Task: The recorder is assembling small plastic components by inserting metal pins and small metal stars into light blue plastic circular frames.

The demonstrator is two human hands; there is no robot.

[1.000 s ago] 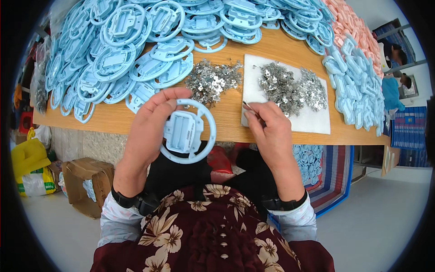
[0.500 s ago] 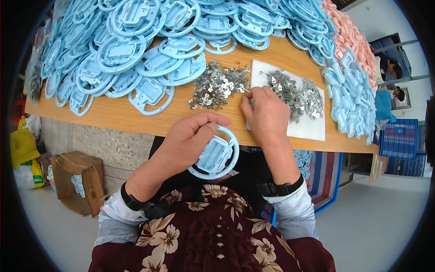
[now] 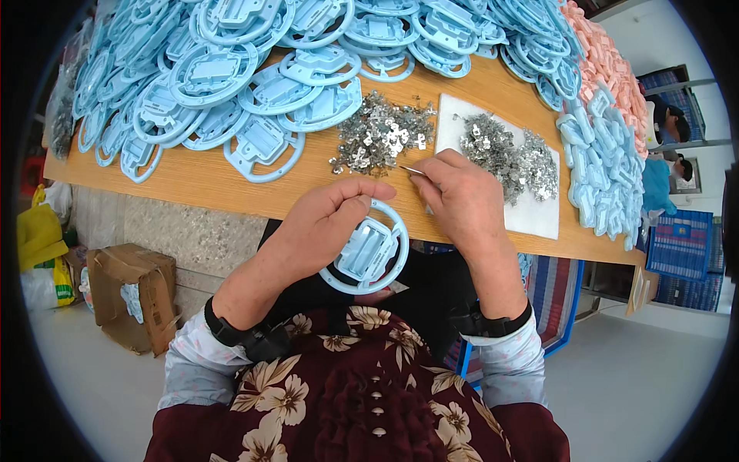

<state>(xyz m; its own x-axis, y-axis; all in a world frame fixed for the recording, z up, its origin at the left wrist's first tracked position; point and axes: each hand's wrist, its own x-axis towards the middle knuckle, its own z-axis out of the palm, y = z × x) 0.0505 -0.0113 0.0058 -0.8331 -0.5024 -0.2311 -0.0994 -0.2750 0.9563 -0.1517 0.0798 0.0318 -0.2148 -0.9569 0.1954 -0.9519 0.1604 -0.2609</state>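
My left hand (image 3: 331, 223) is closed on a pale blue plastic steering-wheel-shaped part (image 3: 368, 250), held over my lap just off the table's front edge. Its raised rectangular centre faces up. Between the thumb and fingers of my right hand (image 3: 462, 192) is a slim metal tool (image 3: 413, 170), its tip pointing left; whether it is tweezers I cannot make out. Close beyond that tip lies a heap of small shiny metal pieces (image 3: 381, 138). More metal pieces (image 3: 489, 146) are spread on a white foam sheet (image 3: 531, 222) beside my right hand.
Piles of similar blue wheel parts (image 3: 212, 73) cover the far and left table (image 3: 208, 182). Smaller blue parts (image 3: 600, 169) and pink parts (image 3: 608, 61) are heaped at right. A cardboard box (image 3: 146, 308) stands on the floor at left, a striped bag (image 3: 554, 292) under the table.
My right hand has drawn back slightly toward me and to the right, its tool coming away from the metal heap. My left hand still holds the blue part. The view has shifted a little.
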